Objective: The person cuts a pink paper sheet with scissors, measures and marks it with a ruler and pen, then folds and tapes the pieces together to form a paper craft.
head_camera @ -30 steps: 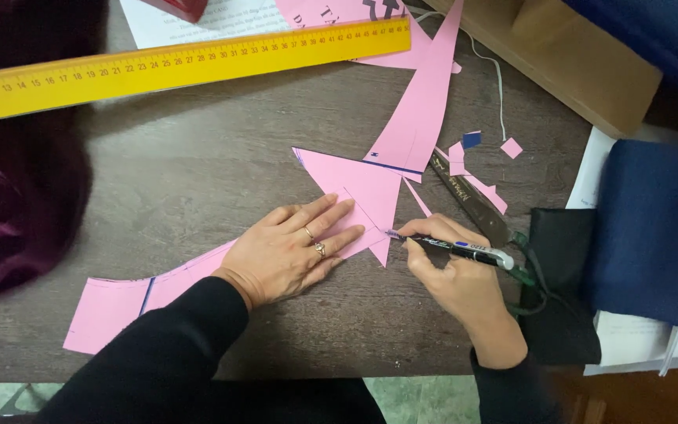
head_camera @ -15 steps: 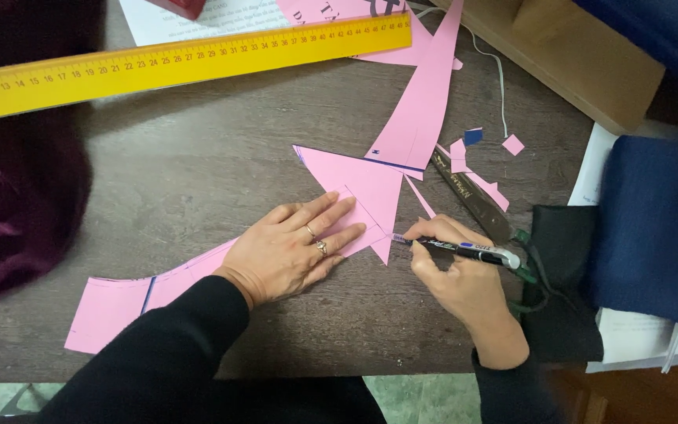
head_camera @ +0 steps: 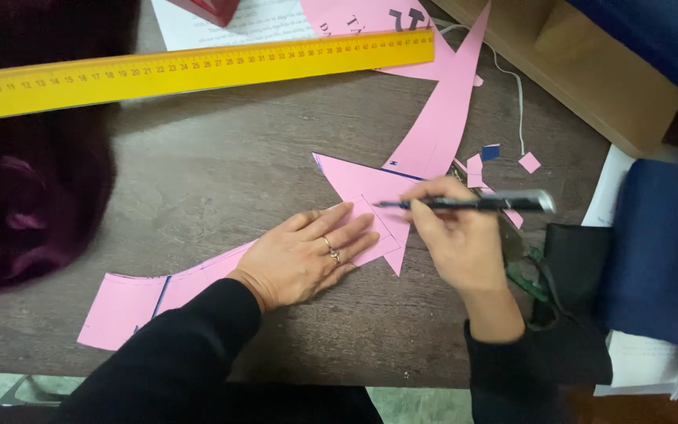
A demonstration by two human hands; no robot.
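Observation:
My left hand [head_camera: 308, 255] lies flat, fingers spread, on a pink paper piece [head_camera: 362, 188] with drawn lines, pressing it to the brown table [head_camera: 221, 180]. My right hand [head_camera: 453, 235] holds a black pen [head_camera: 472, 203] lifted off the paper, nearly level, its tip pointing left above the pink piece. A long curved pink strip [head_camera: 441, 118] runs up to the right, and another pink strip [head_camera: 143, 294] lies under my left forearm.
A long yellow ruler [head_camera: 190, 72] lies across the top. Dark purple cloth [head_camera: 29, 204] sits at the left. Small pink and blue scraps [head_camera: 504, 157], scissors partly hidden under my right hand, black cloth [head_camera: 574, 251], navy cloth [head_camera: 661, 251] and a wooden box [head_camera: 582, 71] crowd the right.
My right hand has lifted the pen from the paper and turned it nearly level. The left hand stays flat on the pink piece.

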